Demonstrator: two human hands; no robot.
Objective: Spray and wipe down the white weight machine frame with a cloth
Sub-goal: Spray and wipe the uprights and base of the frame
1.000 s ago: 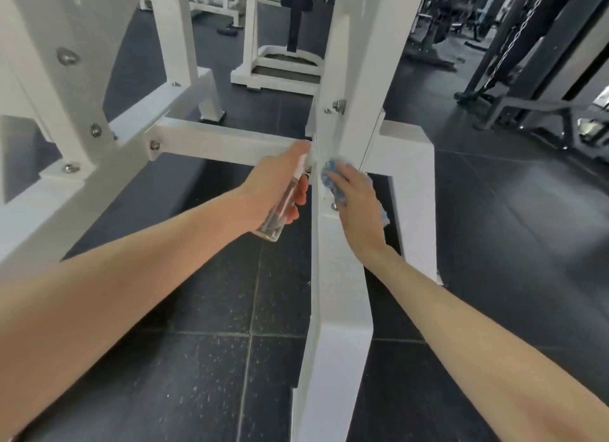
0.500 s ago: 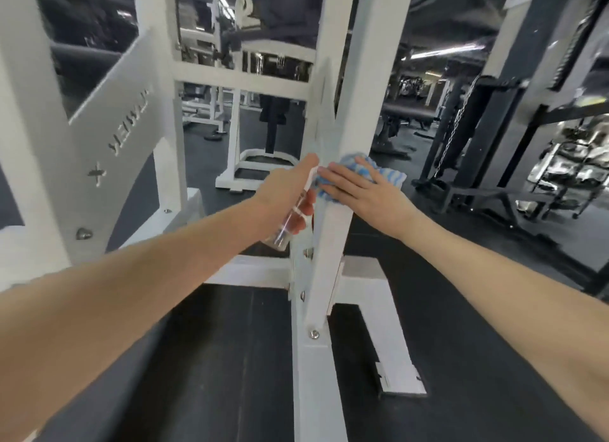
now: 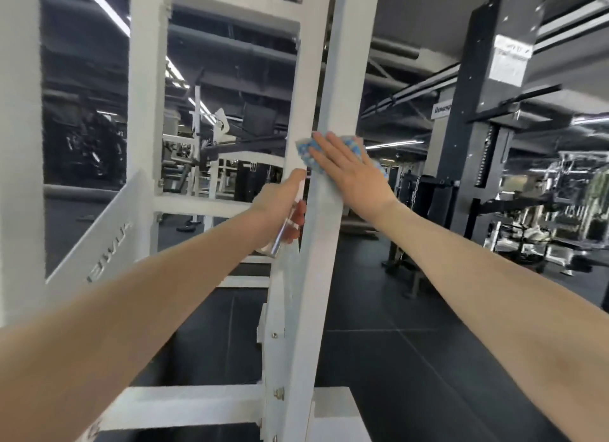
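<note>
Dark gym — flat right hand [image 3: 349, 174] presses blue-white cloth [image 3: 304, 151] to white metal frame [image 3: 316, 276]; left hand [image 3: 280, 207] grips clear spray bottle [image 3: 279, 239].

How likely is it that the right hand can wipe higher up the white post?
Probably yes: the right hand presses the cloth flat on the post, whose face above looks bare; the left hand with the spray bottle sits lower.
</note>
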